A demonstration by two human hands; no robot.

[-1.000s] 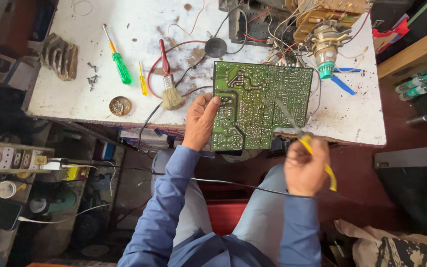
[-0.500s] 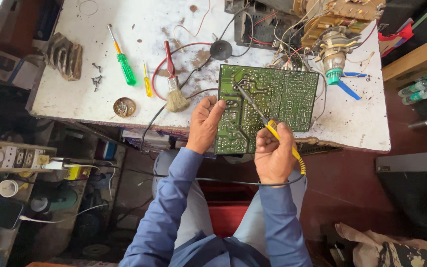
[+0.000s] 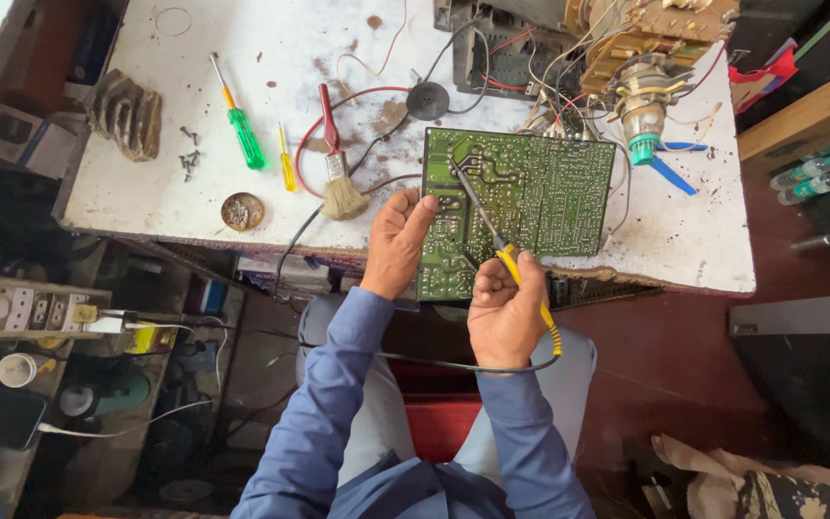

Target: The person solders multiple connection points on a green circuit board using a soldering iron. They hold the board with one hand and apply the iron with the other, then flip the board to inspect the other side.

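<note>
A green circuit board (image 3: 549,197) lies solder side up at the near edge of a stained white workbench (image 3: 165,183). My left hand (image 3: 398,240) grips the board's left edge. My right hand (image 3: 503,312) holds a yellow-handled soldering iron (image 3: 492,235); its thin metal tip rests on the upper left part of the board. A black cord runs from the handle across my lap.
Left of the board lie a red-handled brush (image 3: 336,163), a small yellow screwdriver (image 3: 284,161), a green screwdriver (image 3: 238,127), loose screws and a small round tin (image 3: 242,210). A wired chassis (image 3: 578,48) sits behind. A shelf of clutter stands at lower left.
My right hand has brought the soldering iron from off the board's lower right corner up and left, and its tip now touches the board's upper left. The left hand keeps its hold.
</note>
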